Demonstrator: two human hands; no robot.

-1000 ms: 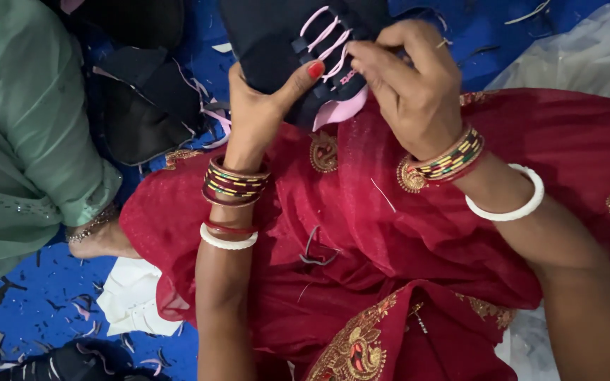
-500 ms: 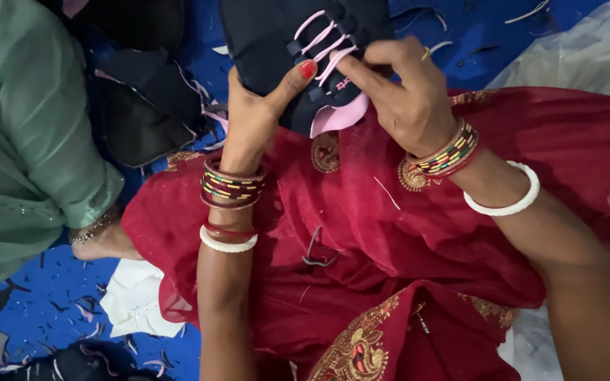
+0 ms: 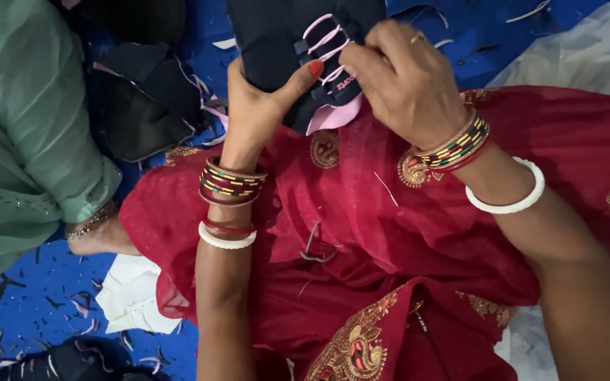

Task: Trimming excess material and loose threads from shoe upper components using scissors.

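Observation:
A dark navy shoe upper [image 3: 277, 42] with pink laces [image 3: 325, 44] and a pink tongue edge is held up over my lap. My left hand [image 3: 259, 106] grips it from the left side, thumb pressed across the front just below the laces. My right hand [image 3: 407, 81] closes on the right side of the upper, fingertips at the lace rows. Both wrists wear coloured bangles and a white bangle. Red cloth with gold embroidery [image 3: 404, 240] covers my lap beneath.
Another person in green clothing [image 3: 15, 127] sits at the left, a foot [image 3: 100, 236] showing by my knee. Dark shoe uppers [image 3: 142, 106] are piled on the blue sheet [image 3: 30, 310], with scraps and a white cloth piece [image 3: 132, 293]. White material [image 3: 587, 56] lies at right.
Both hands and the shoe upper have shifted slightly upward and left. My right fingers have moved along the pink laces.

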